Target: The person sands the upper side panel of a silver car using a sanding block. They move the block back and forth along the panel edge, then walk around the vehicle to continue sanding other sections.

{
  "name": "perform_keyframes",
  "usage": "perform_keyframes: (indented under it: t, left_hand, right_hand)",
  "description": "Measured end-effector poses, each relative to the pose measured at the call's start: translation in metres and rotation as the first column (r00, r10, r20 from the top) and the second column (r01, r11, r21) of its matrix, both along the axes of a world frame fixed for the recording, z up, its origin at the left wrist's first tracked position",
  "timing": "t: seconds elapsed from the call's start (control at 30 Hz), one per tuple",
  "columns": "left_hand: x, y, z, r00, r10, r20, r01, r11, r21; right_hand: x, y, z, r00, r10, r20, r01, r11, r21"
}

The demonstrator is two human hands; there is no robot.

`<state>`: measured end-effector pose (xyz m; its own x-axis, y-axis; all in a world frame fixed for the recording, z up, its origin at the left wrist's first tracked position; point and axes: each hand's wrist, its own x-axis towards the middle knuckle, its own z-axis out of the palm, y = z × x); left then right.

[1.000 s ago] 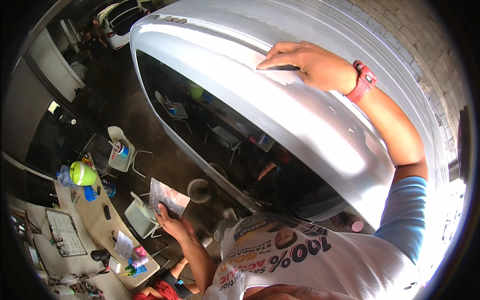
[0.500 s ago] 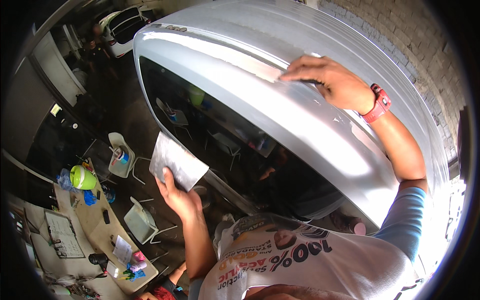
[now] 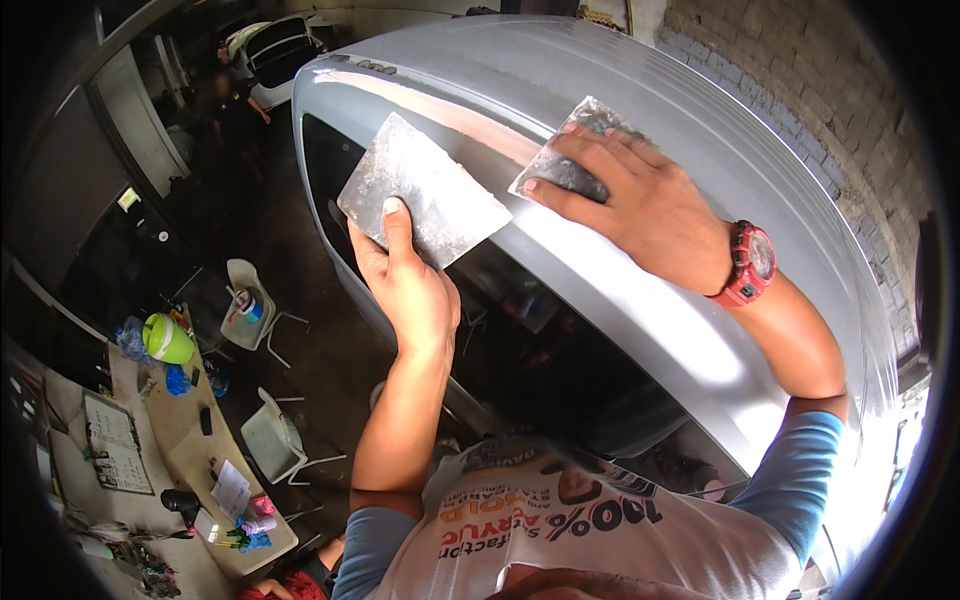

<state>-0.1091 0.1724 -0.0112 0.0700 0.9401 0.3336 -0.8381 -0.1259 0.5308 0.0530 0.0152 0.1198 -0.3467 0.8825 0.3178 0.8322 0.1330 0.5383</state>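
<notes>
My left hand (image 3: 420,300) grips a square, smeared metal plate (image 3: 425,170) from below, with the thumb flat on its face. The plate is held up in front of the silver car's (image 3: 560,65) side window and roof edge. My right hand (image 3: 645,215), a red watch on its wrist, is closed on a smaller, grey, stained flat spreader (image 3: 558,172). This spreader is tilted over the roof edge; whether it touches the metal is hard to tell. A pale pinkish strip of filler (image 3: 460,122) runs along the roof edge, beyond both plates.
On the left stands a long table (image 3: 185,425) bearing a green jug (image 3: 167,340), papers and small items. Two pale chairs (image 3: 272,440) are beside it, one with a container on it. A person (image 3: 240,115) and a white car (image 3: 275,60) are farther back. A brick wall (image 3: 790,70) rises at right.
My left hand has raised its plate up and right, toward the roof edge. My right hand has drawn back slightly toward me and turned, so its spreader now shows its broad face.
</notes>
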Motion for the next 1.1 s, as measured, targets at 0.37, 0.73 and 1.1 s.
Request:
perform_keyframes:
  t: [0.37, 0.73, 1.1]
  left_hand:
    - [-0.032, 0.011, -0.011, 0.976, 0.216, -0.012, -0.216, 0.972, -0.088]
    - [-0.132, -0.021, -0.167, 0.967, 0.123, -0.223, -0.202, 0.905, -0.374]
    - [-0.156, -0.039, -0.208, 0.92, 0.146, -0.365, -0.319, 0.819, -0.477]
  right_hand:
    - [0.009, 0.018, -0.006, 0.985, 0.119, -0.123, -0.129, 0.989, -0.077]
    - [0.118, 0.18, 0.006, 0.881, -0.026, -0.472, -0.174, 0.91, -0.376]
    - [0.107, 0.183, -0.007, 0.876, -0.098, -0.473, -0.131, 0.895, -0.427]
